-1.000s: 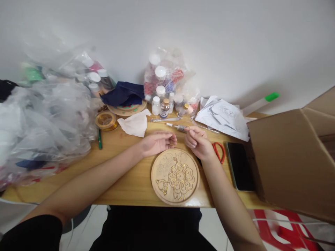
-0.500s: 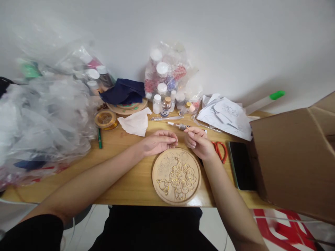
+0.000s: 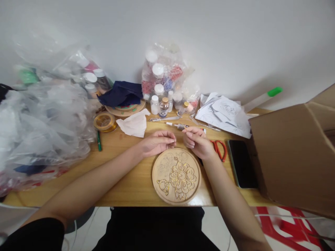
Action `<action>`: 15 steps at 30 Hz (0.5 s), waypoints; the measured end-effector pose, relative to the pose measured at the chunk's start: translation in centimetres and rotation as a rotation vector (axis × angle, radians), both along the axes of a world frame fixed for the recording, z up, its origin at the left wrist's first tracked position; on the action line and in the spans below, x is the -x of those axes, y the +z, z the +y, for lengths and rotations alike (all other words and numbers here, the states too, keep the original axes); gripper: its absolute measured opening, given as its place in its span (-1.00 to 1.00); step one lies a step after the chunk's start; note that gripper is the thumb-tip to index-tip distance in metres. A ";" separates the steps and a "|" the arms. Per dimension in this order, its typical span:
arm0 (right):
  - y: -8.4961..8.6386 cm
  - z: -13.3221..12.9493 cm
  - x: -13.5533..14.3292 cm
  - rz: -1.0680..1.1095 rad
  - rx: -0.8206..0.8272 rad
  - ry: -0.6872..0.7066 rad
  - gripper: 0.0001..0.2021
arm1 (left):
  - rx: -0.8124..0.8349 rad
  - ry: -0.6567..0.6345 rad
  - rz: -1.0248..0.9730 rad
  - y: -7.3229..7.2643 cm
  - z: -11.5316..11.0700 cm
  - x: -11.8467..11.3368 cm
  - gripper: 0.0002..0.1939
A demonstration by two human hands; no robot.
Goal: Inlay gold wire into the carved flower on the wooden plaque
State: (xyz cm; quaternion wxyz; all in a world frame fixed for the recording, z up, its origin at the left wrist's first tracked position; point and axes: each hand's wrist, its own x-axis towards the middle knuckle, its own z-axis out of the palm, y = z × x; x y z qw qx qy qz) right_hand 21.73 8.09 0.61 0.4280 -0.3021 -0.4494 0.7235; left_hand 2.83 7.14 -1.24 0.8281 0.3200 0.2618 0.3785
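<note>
A round wooden plaque (image 3: 162, 191) lies near the table's front edge, with a flower and leaves outlined in gold wire over a pencil drawing. Just beyond its far rim, my left hand (image 3: 159, 143) has thumb and fingertips pinched; whatever they hold is too small to make out. To the right, my right hand (image 3: 198, 142) is closed, with a short bit of gold wire (image 3: 185, 129) showing at the fingertips. Behind that hand lies a glue tube (image 3: 179, 126) with a white nozzle. Red-handled scissors (image 3: 222, 151) lie partly hidden beside my right wrist.
A spool of gold wire (image 3: 105, 122) and a white cloth (image 3: 134, 123) lie left of centre. Small bottles (image 3: 164, 107) stand behind. Plastic bags (image 3: 47, 122) crowd the left; a phone (image 3: 243, 164) and a cardboard box (image 3: 293, 157) bound the right. Drawn papers (image 3: 225, 113) lie behind.
The view has shifted slightly, so the background sits a little further left. Both hands keep nearly the same pinched pose above the plaque's far rim.
</note>
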 end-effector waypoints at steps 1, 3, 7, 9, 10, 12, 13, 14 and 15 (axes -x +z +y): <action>0.0 0.0 0.0 0.001 -0.004 0.002 -0.76 | -0.002 0.001 0.001 0.0 0.0 0.0 -0.81; 0.0 0.0 0.0 0.003 -0.005 0.004 -0.77 | -0.003 0.000 0.004 0.0 0.1 0.0 -0.81; 0.1 0.1 0.1 0.015 0.018 -0.005 -0.77 | 0.019 -0.012 0.009 0.1 0.1 0.0 -0.84; 0.2 0.1 0.1 0.021 0.038 -0.010 -0.77 | 0.039 -0.017 0.002 0.2 0.1 0.1 -0.86; 0.2 0.2 0.1 0.026 0.049 -0.013 -0.76 | 0.050 -0.021 -0.003 0.3 0.2 0.1 -0.86; 0.2 0.2 0.1 0.031 0.062 -0.020 -0.75 | 0.070 -0.030 -0.013 0.5 0.2 0.1 -0.85; 0.2 0.3 0.1 0.035 0.057 -0.018 -0.75 | 0.078 -0.035 -0.017 0.5 0.2 0.1 -0.84; 0.1 0.3 0.1 0.042 0.048 -0.012 -0.76 | 0.083 -0.039 -0.022 0.6 0.3 0.1 -0.82; 0.0 0.3 0.1 0.051 0.035 -0.001 -0.76 | 0.086 -0.042 -0.027 0.6 0.3 0.1 -0.80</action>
